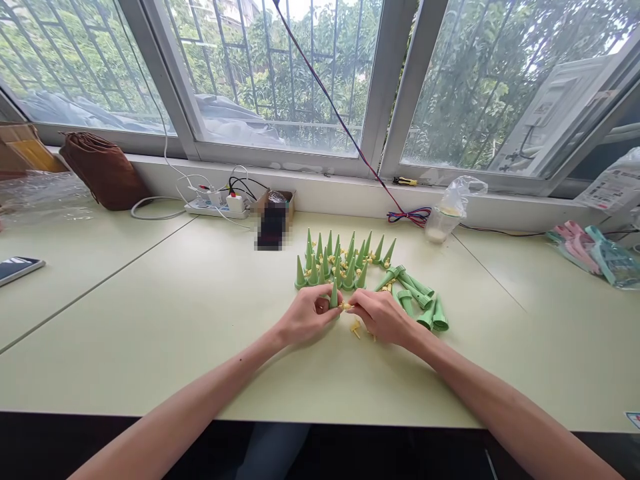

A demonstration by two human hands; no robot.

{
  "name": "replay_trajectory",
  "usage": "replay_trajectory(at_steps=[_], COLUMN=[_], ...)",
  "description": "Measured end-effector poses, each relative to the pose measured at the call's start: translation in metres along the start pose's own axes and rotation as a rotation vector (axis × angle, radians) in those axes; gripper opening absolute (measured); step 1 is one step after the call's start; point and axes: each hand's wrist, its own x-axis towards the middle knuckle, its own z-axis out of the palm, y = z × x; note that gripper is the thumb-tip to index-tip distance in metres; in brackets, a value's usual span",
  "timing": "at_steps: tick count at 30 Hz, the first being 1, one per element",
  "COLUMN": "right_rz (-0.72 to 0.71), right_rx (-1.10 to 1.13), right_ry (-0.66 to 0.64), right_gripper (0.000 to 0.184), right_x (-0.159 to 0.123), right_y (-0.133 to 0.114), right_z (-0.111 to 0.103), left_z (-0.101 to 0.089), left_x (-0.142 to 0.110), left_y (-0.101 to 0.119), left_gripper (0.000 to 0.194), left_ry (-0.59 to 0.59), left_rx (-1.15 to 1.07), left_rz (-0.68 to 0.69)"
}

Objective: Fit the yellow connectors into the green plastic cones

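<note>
A flat device [20, 269] lies at the far left edge of a pale green worktop [175, 320], ahead of a brown drawstring pouch [103, 170] slumped by the window wall and a white power strip [215, 211] bristling with plugs and cables. Rows of green cones [313, 272] stand near the middle of the worktop, wide ends down, tips up, long axes mostly upright, with yellow fittings showing among them. Just in front of them, the person's left hand [306, 317] curls its fingers around a single green cone [334, 295], whose tip points up, its long axis close to vertical and its lower end partly covered by fingers. At the cone's right side, the right hand [383, 315] pinches a small yellow fitting [345, 305]; whether the piece is seated cannot be told. Loose yellow pieces [355, 329] lie just below the right hand. Beyond it, to the right, loose cones [407, 303] lie at mixed angles, the two rightmost with open wide ends toward the near edge and tips pointing away. A bagged clear cup [443, 223] stands farther back, and pink and green packets [595, 253] lie at far right.
</note>
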Motion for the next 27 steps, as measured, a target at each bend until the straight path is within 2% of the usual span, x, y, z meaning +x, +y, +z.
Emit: replay_trajectory(at_steps=[27], right_rz=[0.017], right_rx=[0.035], right_ry=[-0.026], right_gripper=[0.026], right_x=[0.0007], right_y=[-0.0033], right_z=[-0.0014], left_z=[0.0021], left_x=[-0.0009], left_y=[0.0003], left_gripper=[0.006], left_ry=[0.051], left_rx=[0.099], left_rz=[0.132])
